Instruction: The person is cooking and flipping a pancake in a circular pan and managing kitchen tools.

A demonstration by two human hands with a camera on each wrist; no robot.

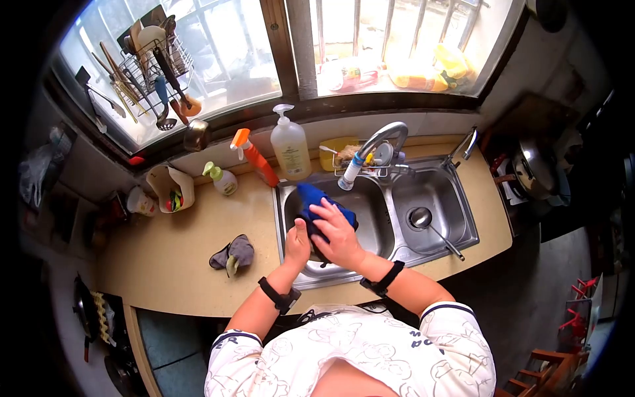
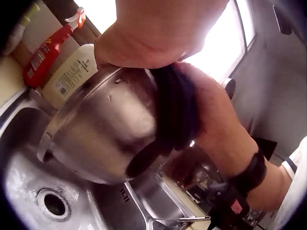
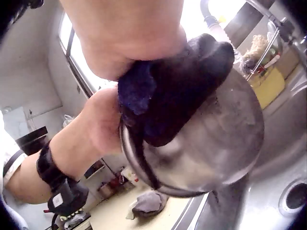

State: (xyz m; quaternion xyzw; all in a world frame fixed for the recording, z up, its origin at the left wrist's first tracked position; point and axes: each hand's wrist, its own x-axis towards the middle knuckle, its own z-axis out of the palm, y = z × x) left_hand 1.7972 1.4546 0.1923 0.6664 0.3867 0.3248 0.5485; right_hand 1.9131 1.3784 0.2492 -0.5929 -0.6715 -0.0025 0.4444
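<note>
A steel bowl (image 2: 110,129) is tilted over the left sink basin, its rim turned toward the left hand. The left hand (image 1: 297,243) grips it at the rim, thumb pointing up in the head view. A dark blue cloth (image 1: 311,194) drapes over the bowl's side. The right hand (image 1: 337,233) holds this cloth against the metal, fingers bent over it. From the right wrist, the cloth (image 3: 177,96) bunches around the bowl's outer wall (image 3: 220,139). In the head view, hands and cloth hide most of the bowl.
A faucet (image 1: 378,142) arches over the double sink (image 1: 397,254). A ladle (image 1: 421,218) lies in the right basin. Behind stand a large pump bottle (image 1: 290,147), a red spray bottle (image 1: 259,162) and a small pump bottle (image 1: 223,181). A grey cloth (image 1: 233,254) lies on the left counter.
</note>
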